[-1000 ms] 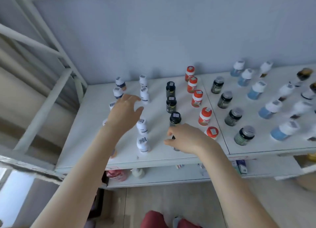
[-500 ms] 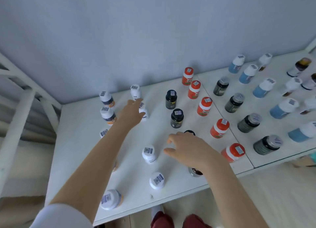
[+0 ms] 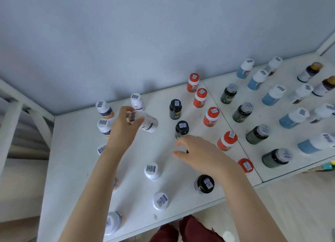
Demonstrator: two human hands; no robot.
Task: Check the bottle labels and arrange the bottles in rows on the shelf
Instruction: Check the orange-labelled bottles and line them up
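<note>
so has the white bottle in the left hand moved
Yes. The white bottle stood upright in front of the back white bottle; now the left hand holds it tilted, base swung right.

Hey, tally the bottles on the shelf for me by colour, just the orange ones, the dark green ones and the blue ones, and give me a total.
Orange bottles: 5
Dark green bottles: 4
Blue bottles: 5
Total: 14
</note>
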